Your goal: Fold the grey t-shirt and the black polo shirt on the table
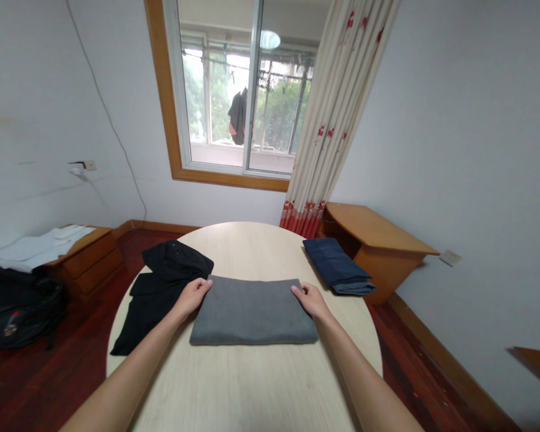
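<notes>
A grey folded garment [254,312] lies as a flat rectangle on the round pale table [247,390], its thick folded edge towards me. My left hand [194,297] pinches its far left corner between thumb and fingers. At the far right corner, my right hand [312,299] grips the cloth in the same way. Beside my left hand a black garment [162,294] lies loosely crumpled, part of it reaching the table's left edge. To the right of my right hand sits a folded stack of dark blue cloth [335,264], with greyer layers at its near end.
A wooden desk [378,228] stands beyond the table on the right. Papers [40,246] cover a low wooden cabinet [94,261] at the left, with a black bag [22,312] on the floor before it. A curtain [328,132] hangs beside the window behind the table.
</notes>
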Available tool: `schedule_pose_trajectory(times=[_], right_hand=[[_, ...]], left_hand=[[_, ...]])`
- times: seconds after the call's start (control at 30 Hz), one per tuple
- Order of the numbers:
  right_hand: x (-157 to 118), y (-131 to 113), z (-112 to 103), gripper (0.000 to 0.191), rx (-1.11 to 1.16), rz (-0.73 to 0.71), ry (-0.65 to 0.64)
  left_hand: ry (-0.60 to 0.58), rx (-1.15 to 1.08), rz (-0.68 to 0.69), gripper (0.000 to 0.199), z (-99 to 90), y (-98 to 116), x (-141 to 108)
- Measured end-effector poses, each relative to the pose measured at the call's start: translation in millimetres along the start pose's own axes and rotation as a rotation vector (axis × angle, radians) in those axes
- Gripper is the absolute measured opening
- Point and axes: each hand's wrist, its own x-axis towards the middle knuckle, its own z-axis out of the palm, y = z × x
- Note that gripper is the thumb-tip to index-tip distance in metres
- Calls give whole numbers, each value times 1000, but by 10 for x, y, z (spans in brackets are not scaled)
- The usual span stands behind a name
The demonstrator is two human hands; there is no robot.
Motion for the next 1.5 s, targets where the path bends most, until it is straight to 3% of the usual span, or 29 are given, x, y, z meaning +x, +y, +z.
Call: schedule_pose_trajectory(times=[0.17,0.37,0.47,0.53,0.63,0.7,0.8,0.93,1.2,1.37,1.5], right_hand=[[-41,-110,39,39,-211,-170,91],[-102,-176,125,32,-650,-11,25],[-168,-301,102,35,-747,57,24],[-242,-461,107,35,-806,11,70],[-385,-737,250,41,-813,-256,45],[-467,-859,442,46,-746,-468,-92],[-515,-860,733,52,-692,-573,-284],[-462,-643,814,56,-711,-492,-304],[-339,-291,386,66,-702,-179,-171],[-357,-232,283,64,-692,-88,-162],[-559,-303,202,61,-763,-67,-168]], left_hand=[[150,117,85,43,-41,-52,-155],[86,392,-40,28,-24,-163,-63],[64,458,-82,25,-85,-51,-67],[102,574,-46,22,-86,121,-136],[115,775,227,32,111,397,-307],[-29,788,425,39,361,482,-413],[-157,804,467,47,707,390,-491],[-136,863,362,53,800,139,-455],[-63,854,142,64,426,-57,-330],[-44,856,109,60,315,-119,-409],[-24,851,141,65,259,-127,-639]])
